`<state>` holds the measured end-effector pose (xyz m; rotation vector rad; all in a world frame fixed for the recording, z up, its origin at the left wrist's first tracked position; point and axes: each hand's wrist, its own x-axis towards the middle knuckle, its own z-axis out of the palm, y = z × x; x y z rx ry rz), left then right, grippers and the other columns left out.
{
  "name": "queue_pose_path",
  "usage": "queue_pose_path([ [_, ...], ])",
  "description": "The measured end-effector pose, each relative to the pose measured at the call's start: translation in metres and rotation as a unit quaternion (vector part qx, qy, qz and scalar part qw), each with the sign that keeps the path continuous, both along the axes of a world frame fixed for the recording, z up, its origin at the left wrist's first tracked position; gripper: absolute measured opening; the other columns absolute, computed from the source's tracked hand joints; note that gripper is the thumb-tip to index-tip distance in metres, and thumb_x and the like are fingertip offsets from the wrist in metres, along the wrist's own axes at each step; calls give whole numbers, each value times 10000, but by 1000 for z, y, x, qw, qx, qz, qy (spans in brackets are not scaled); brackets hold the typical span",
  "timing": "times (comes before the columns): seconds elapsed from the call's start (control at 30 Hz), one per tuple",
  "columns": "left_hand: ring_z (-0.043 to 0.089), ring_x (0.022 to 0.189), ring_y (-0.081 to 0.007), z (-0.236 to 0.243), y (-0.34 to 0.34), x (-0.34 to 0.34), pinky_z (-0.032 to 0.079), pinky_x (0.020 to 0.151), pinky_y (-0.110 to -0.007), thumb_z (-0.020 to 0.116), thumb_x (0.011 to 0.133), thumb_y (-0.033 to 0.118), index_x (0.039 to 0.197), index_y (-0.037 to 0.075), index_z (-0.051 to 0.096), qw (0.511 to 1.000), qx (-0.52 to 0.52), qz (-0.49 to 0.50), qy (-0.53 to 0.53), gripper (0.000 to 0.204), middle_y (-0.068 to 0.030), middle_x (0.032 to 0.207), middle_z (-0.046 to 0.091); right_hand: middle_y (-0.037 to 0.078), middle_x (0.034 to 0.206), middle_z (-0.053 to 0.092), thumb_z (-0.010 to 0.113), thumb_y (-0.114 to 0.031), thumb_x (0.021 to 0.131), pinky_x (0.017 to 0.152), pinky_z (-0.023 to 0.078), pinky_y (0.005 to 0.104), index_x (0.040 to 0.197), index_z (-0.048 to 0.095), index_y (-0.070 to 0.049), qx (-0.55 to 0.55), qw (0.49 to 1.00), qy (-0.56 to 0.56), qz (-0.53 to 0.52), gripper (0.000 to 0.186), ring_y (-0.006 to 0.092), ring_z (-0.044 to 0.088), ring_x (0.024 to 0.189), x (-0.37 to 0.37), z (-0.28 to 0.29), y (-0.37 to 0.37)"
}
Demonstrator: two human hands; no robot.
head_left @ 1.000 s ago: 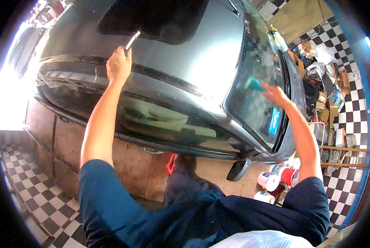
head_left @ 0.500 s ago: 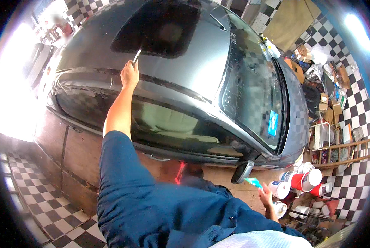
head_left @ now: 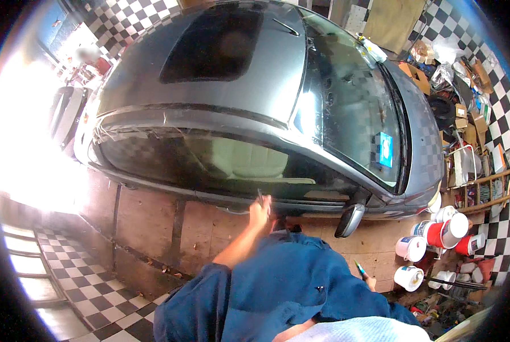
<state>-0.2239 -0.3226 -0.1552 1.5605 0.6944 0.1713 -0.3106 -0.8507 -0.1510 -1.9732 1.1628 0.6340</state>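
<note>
Honestly the right hand (head_left: 370, 283) is tough to make out: it's at about half past 4, and most of its forearm is hidden behind the dark blue shirt (head_left: 283, 273). Its grip looks closed on a small green tool (head_left: 360, 268), tip toward 11 o'clock, details too tiny to read. Left hand (head_left: 259, 215) is just below center at 6, a bit blurry, fingers clamped on a thin tool (head_left: 260, 195) pointing up to 12. That one's basically a dark sliver, and I can't tell if it touches the side window (head_left: 232, 157) behind it.

The grey car (head_left: 277, 74) fills the upper part from 10 round to 3, shiny, with a dark sunroof (head_left: 215, 48) near 11 and a blue sticker (head_left: 385, 149) on the windshield (head_left: 352, 102). White glare (head_left: 21, 154) wipes out everything at 9.

The side mirror (head_left: 350, 221) juts out at 4, between the left hand and some white and red buckets (head_left: 410, 249). Ladder (head_left: 488, 203) at 3, cardboard box (head_left: 415, 77) and clutter around 2.
</note>
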Motion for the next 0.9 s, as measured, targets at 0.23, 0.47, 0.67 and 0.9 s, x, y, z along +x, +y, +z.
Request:
queue_pose_path([
  [0.23,570,582,-157,-150,33,-182,451,488,-313,577,857,335,778,20,534,909,176,-164,340,328,-76,604,549,52,525,490,636,-286,786,353,336,287,642,522,-75,164,984,-74,-17,279,154,449,393,59,-41,14],
  [0.47,587,513,-230,-144,73,-227,477,475,-360,564,846,328,749,4,577,922,1,72,381,338,-121,609,592,23,521,485,638,-323,803,340,304,261,739,556,-84,158,981,-107,36,261,106,425,393,92,-45,27],
  [0.67,506,448,-165,-163,60,-212,398,375,-306,569,834,235,636,74,492,970,37,29,240,267,-64,580,536,49,548,510,649,-284,805,346,328,278,741,553,-63,201,977,-40,61,249,131,440,398,75,-59,35],
  [0.9,617,789,-280,-103,3,-138,481,664,-389,513,816,360,896,26,651,943,71,-155,285,370,-131,858,652,53,533,503,660,-275,795,361,326,280,671,523,-63,161,983,-9,87,282,134,433,404,62,-60,31],
])
